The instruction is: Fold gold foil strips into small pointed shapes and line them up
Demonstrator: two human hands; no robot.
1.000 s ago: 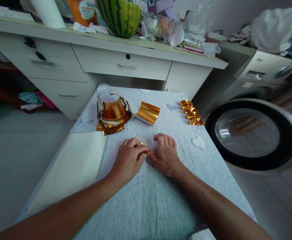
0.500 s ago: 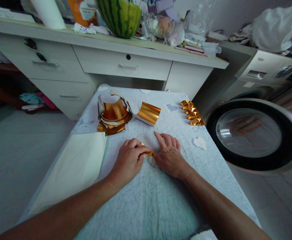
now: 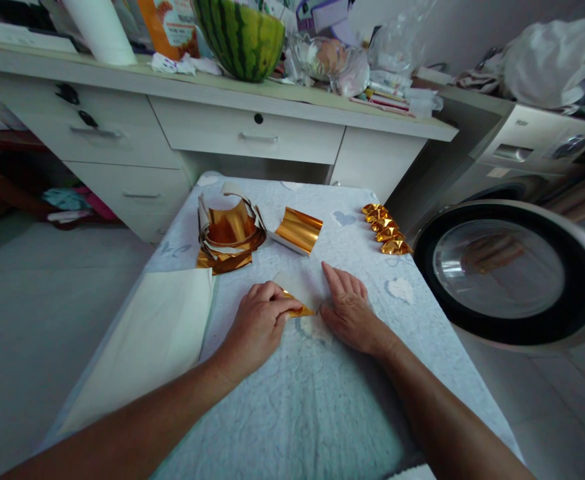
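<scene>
A sheet of gold foil paper (image 3: 302, 311) lies on the cloth-covered table, partly folded, its gold side showing as a narrow pointed flap and its pale side beyond. My left hand (image 3: 259, 319) pinches the folded edge between thumb and fingers. To its right, my right hand (image 3: 347, 308) rests on the table with fingers stretched out, its thumb just off the flap's tip. Farther back lies a curled piece of gold paper (image 3: 299, 230). Beside it on the left is a stack of curled gold papers (image 3: 229, 230). Folded gold paper pieces (image 3: 387, 230) stand in a row at the right.
A whitish sheet (image 3: 147, 340) covers the table's left side. Behind the table is a white drawer desk (image 3: 252, 137) carrying a cut watermelon (image 3: 245, 40), plastic bags and packets. On the right, a washing machine's open round door (image 3: 507, 273) reaches close to the table edge.
My right hand has slid a little to the right, away from the fold, so more of the gold flap shows. My left hand keeps its pinch. The view has tilted slightly.
</scene>
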